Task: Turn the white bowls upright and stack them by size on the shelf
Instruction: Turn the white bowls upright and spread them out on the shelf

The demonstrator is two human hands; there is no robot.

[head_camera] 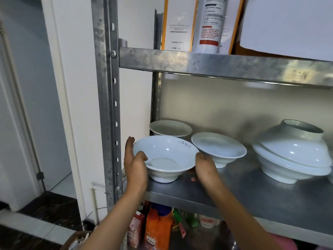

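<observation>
Holding an upright white bowl (164,157) by its rim near the shelf's (252,192) front left corner, left hand (134,165) and right hand (205,168) curled in grip, upturned bowls (293,150) stacked far right.

Galvanized metal shelving rack (108,105) with perforated upright | white wall (75,87) and door frame (59,98) to its left | beige panel (225,105) behind the shelf | dark marbled floor (48,206) with pale tiles (36,230) | soft, even indoor light
</observation>
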